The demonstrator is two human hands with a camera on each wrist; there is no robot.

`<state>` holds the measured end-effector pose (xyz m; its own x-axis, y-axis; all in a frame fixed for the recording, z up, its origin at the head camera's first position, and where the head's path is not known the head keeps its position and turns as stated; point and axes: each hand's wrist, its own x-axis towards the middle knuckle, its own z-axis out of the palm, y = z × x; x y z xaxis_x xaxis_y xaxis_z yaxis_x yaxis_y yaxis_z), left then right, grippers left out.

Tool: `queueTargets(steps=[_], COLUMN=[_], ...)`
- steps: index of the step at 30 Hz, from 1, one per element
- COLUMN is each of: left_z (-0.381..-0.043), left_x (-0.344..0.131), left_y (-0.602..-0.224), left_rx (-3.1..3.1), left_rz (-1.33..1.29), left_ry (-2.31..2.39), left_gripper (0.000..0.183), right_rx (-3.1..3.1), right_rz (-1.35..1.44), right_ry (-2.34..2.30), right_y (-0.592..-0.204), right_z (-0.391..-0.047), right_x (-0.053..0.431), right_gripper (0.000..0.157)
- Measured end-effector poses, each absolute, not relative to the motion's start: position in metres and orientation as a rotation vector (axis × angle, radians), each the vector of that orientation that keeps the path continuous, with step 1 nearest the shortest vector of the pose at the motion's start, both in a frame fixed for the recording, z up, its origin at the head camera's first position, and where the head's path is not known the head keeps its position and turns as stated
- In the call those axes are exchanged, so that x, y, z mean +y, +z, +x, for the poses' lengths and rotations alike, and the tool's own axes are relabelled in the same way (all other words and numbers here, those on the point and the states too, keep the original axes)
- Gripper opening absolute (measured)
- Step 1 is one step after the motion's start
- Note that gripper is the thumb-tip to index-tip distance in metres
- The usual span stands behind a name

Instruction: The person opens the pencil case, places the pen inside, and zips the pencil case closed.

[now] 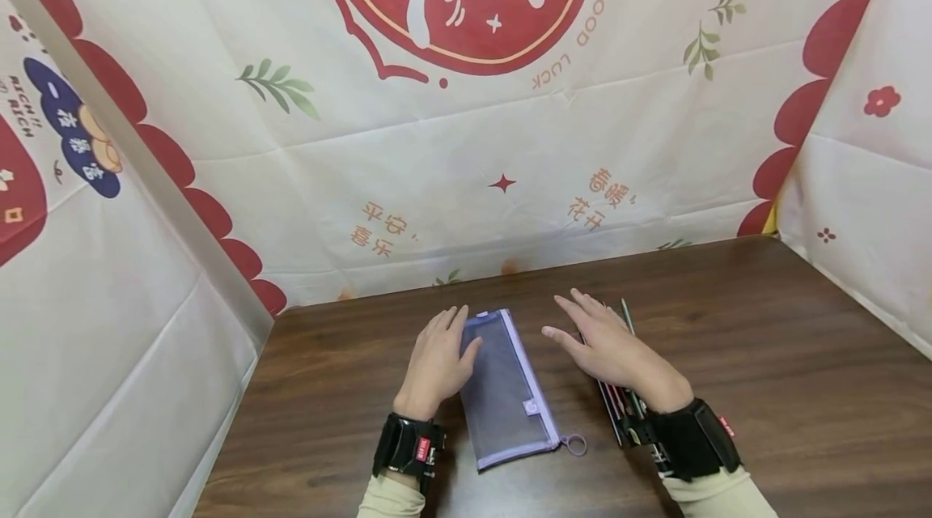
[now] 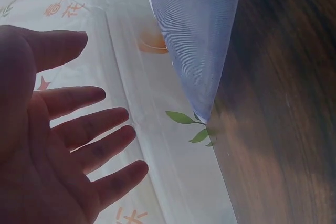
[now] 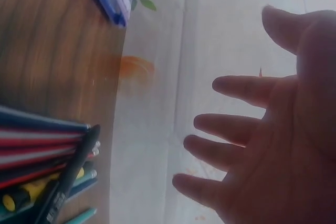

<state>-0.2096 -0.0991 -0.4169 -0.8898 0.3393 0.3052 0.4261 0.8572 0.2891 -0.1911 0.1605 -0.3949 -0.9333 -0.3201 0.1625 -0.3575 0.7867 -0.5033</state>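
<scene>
A: What is seen at the far left?
B: A white printed cloth panel (image 1: 146,340) is hung there, beside a brown wood-grained counter (image 1: 313,388).

A: And next along?
B: The left hand (image 1: 437,360), by whose wrist a black strap with a red tag (image 1: 408,447) is worn. Its fingers are stretched out and parted, with the thumb held away from them; nothing is gripped. It is held over the left edge of the pouch, and in the left wrist view the fingertips are shown apart from it.

A: How is that pouch placed?
B: The flat lilac mesh zip pouch (image 1: 498,388) is laid on the counter between the hands, slightly slanted. Its paler zip side is turned to the right, and a lilac pull ring (image 1: 584,448) is attached at the near right corner.

A: What is found to its right?
B: The right hand (image 1: 615,348), likewise opened wide, with nothing held. Beneath it, slim pens and pencils in red, white, dark and teal (image 1: 613,401) are gathered on the counter. In the right wrist view, a black pen (image 3: 68,177) is laid across them, a yellow-and-black barrel (image 3: 35,190) is partly covered, and the fingers are kept clear.
</scene>
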Motion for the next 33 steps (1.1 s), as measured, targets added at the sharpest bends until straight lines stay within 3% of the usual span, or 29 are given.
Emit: queueTargets(steps=[16,33], left_z=[-0.207,-0.206], left_x=[-0.104,-0.105], left_y=[-0.414,-0.41], left_rx=[-2.855,-2.875], left_rz=[-0.562,-0.571], left_ry=[-0.593,-0.63], left_gripper=[0.051,0.047], right_rx=[-2.916,-3.029], right_rz=[0.615,0.411], right_ry=[0.87,0.886], right_y=[-0.407,-0.415], right_z=[-0.193,-0.195], right_x=[0.149,0.137], right_gripper=[0.066,0.059])
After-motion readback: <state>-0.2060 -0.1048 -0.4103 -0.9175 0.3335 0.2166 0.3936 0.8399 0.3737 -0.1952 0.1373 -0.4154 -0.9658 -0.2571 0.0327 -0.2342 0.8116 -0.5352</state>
